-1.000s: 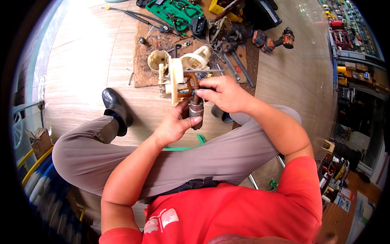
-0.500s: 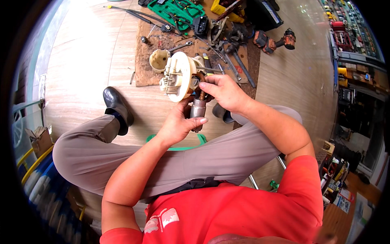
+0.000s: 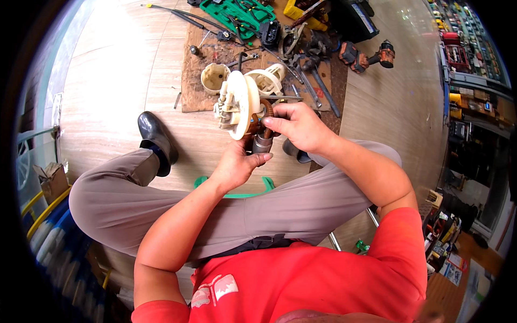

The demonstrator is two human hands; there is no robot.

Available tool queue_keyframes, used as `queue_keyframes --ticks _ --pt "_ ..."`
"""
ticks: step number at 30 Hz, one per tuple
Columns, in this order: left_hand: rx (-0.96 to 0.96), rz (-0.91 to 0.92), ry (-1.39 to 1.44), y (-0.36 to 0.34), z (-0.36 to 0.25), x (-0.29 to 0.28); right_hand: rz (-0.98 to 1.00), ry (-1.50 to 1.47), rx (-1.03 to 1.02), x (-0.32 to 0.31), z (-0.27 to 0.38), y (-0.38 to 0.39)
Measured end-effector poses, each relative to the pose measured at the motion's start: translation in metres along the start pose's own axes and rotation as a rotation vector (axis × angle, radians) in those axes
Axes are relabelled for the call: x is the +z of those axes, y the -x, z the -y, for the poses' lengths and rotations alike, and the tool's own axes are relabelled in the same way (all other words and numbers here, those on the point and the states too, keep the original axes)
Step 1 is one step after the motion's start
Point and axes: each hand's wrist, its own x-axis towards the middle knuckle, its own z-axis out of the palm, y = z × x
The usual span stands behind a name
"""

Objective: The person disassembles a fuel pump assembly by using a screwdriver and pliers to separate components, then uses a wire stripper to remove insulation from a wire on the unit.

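The floor (image 3: 118, 81) is pale and streaked, with fine joint lines, and a stained brown sheet (image 3: 193, 103) lies on it beyond the person's knees. On the sheet rest a cream cup (image 3: 209, 82), a green tool case (image 3: 229, 19) and scattered hand tools; an orange-and-black power drill (image 3: 353, 56) lies near its right edge. Crowded shelves (image 3: 471, 46) line the room's right side, and a small carton (image 3: 52, 183) stands at the left. Between the knees and the sheet, the cream-flanged assembly (image 3: 249, 105) is held up above the floor: the left hand (image 3: 234, 162) has its grip closed around the metal cylinder (image 3: 262, 144), while the right hand (image 3: 301, 127) pinches the brown ribbed hose (image 3: 268, 110).
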Motion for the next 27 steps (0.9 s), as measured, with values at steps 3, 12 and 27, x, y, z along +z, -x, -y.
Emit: queue_keyframes --ticks 3,12,27 --pt "-0.009 0.020 0.033 -0.001 0.002 -0.002 0.003 0.040 -0.030 -0.001 0.000 0.002" --pt "0.011 0.056 0.057 0.000 0.005 -0.001 -0.002 0.081 -0.058 -0.003 -0.004 0.003" --pt "-0.083 0.123 0.058 -0.002 0.007 -0.005 -0.027 0.065 -0.050 -0.001 -0.013 0.001"
